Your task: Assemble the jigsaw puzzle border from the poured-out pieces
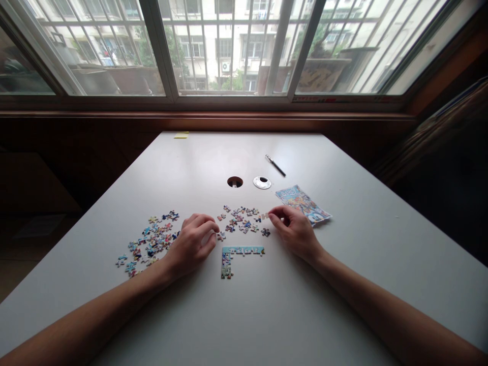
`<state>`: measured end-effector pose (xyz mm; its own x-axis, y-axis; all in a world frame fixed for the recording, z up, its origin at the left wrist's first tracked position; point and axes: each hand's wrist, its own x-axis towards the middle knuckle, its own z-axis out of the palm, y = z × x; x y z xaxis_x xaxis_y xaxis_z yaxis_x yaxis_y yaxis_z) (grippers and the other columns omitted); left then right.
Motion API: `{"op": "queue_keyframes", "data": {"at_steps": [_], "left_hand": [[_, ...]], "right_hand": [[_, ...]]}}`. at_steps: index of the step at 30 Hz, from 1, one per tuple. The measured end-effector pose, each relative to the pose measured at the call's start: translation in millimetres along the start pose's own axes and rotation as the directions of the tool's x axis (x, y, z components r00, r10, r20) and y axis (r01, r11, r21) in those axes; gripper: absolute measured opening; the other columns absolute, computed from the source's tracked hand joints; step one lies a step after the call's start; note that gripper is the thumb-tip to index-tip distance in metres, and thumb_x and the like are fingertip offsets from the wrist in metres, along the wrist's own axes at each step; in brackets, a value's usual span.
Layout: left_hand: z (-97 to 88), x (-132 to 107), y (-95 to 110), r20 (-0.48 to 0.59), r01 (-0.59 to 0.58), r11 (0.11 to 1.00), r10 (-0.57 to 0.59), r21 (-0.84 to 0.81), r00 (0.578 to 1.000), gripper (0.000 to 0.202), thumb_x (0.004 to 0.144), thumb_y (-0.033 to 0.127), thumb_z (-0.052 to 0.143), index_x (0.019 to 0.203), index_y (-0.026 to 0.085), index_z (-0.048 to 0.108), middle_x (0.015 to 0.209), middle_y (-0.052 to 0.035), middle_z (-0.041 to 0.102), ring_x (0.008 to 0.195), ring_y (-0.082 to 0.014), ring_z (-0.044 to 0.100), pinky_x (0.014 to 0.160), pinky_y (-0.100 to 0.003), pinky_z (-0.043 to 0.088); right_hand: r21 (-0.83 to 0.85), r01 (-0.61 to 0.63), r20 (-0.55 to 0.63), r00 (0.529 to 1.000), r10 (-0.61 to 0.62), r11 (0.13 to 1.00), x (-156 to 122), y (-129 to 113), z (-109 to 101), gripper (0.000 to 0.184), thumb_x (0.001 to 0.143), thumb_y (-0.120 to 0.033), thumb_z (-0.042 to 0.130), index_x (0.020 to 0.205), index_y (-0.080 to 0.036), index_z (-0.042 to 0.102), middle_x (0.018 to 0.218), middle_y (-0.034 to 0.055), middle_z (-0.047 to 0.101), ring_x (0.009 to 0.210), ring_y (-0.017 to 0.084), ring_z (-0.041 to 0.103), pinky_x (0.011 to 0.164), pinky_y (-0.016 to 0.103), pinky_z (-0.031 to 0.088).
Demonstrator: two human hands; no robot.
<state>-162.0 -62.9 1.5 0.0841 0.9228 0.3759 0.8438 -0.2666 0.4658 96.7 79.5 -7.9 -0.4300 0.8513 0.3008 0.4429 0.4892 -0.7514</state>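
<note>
My right hand [293, 231] pinches a puzzle piece [265, 216] between thumb and fingers, its pale side showing, at the right edge of a loose group of puzzle pieces [238, 219]. My left hand [194, 239] is curled with thumb and index tips close together; whatever they hold, if anything, I cannot make out. Just past those fingertips lies a single piece [221, 236]. Below the hands is an L-shaped joined section of puzzle [244, 250], with a blue top edge and a left side. A larger pile of pieces [152, 239] spreads left, partly hidden by my left hand and forearm.
A colourful printed picture sheet [305, 203] lies beyond my right hand. Farther back on the white table [244, 320] are a round cable hole [235, 182], its silver cover [262, 182], a black pen [275, 165] and a yellow note [181, 135]. A barred window stands behind.
</note>
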Motion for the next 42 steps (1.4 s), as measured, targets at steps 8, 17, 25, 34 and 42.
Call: {"op": "queue_keyframes", "data": {"at_steps": [8, 17, 25, 34, 42], "left_hand": [[-0.3, 0.0, 0.8, -0.003, 0.001, 1.0, -0.001, -0.001, 1.0, 0.013, 0.09, 0.016, 0.05, 0.092, 0.021, 0.062, 0.104, -0.005, 0.063, 0.103, -0.0217, 0.054, 0.094, -0.04, 0.042], [-0.5, 0.0, 0.9, 0.009, 0.01, 1.0, -0.01, -0.004, 1.0, 0.013, 0.09, 0.015, 0.049, 0.093, 0.021, 0.061, 0.104, -0.0051, 0.063, 0.104, -0.022, 0.054, 0.095, -0.04, 0.041], [-0.7, 0.6, 1.2, 0.005, 0.008, 1.0, -0.008, 0.001, 1.0, 0.014, 0.09, 0.016, 0.049, 0.093, 0.021, 0.061, 0.104, -0.0054, 0.063, 0.103, -0.0223, 0.055, 0.095, -0.041, 0.042], [-1.2, 0.6, 1.5, 0.009, 0.01, 1.0, -0.01, -0.003, 1.0, 0.014, 0.091, 0.016, 0.049, 0.093, 0.021, 0.061, 0.104, -0.0051, 0.063, 0.104, -0.0219, 0.054, 0.095, -0.04, 0.042], [-0.1, -0.3, 0.7, 0.004, 0.012, 1.0, -0.012, -0.003, 1.0, 0.013, 0.089, 0.013, 0.049, 0.09, 0.021, 0.06, 0.103, -0.0051, 0.062, 0.103, -0.022, 0.054, 0.095, -0.04, 0.042]], "right_hand": [[-0.128, 0.059, -0.04, 0.997, -0.065, 0.99, 2.1, 0.6, 0.6, 0.015, 0.087, -0.029, 0.056, 0.076, -0.02, 0.06, 0.082, 0.0046, 0.059, 0.076, 0.019, 0.055, 0.071, 0.032, 0.044], [-0.253, 0.055, -0.037, 0.997, -0.067, 0.966, 0.9, 6.8, 4.9, 0.015, 0.083, -0.03, 0.061, 0.072, -0.02, 0.06, 0.087, 0.0067, 0.057, 0.085, 0.023, 0.054, 0.082, 0.038, 0.044], [-0.252, 0.054, -0.036, 0.997, -0.065, 0.966, 0.6, 4.5, 3.9, 0.012, 0.081, -0.027, 0.063, 0.072, -0.021, 0.058, 0.087, 0.0061, 0.055, 0.083, 0.022, 0.053, 0.079, 0.037, 0.044], [-0.164, 0.061, -0.032, 0.997, -0.067, 0.985, 1.0, 0.7, 2.7, 0.01, 0.086, -0.026, 0.056, 0.081, -0.02, 0.062, 0.084, 0.0052, 0.059, 0.074, 0.019, 0.053, 0.07, 0.033, 0.043], [-0.173, 0.074, -0.034, 0.996, -0.081, 0.982, 0.8, -0.9, 2.1, 0.01, 0.085, -0.024, 0.055, 0.08, -0.02, 0.062, 0.08, 0.0049, 0.059, 0.071, 0.018, 0.052, 0.069, 0.033, 0.042]]}}
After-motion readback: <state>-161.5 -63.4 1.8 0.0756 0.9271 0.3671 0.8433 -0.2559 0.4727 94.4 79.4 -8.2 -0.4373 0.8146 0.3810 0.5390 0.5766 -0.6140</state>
